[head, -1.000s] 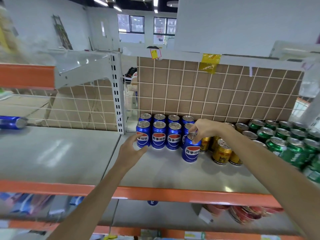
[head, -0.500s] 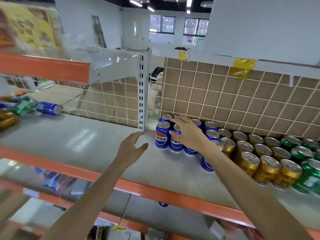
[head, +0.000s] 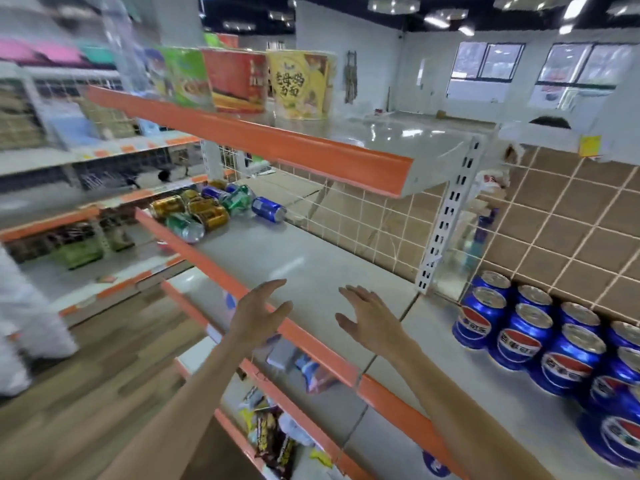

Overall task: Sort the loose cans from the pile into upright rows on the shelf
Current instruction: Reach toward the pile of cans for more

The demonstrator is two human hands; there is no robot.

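Step in hand: reaching toward the pile (head: 207, 211) for the next can — this is my judgement, because both hands are empty and point that way.
Left hand (head: 258, 315): over the orange shelf edge (head: 304, 336), fingers straight and a little spread, holding nothing.
Right hand (head: 370, 318): above the grey shelf (head: 311, 268), fingers loosely spread, also holding nothing.
Pile: gold, green and blue cans lying on their sides at the far left end of the shelf, well apart from both hands.
Blue can (head: 268, 209): lies alone at the pile's right edge, nearest to the hands — a good first choice.
Blue rows (head: 530, 337): upright at the right, against the brown grid.
Advice: grip 1 can around its side, turn it upright, and set it beside the rows without knocking them.
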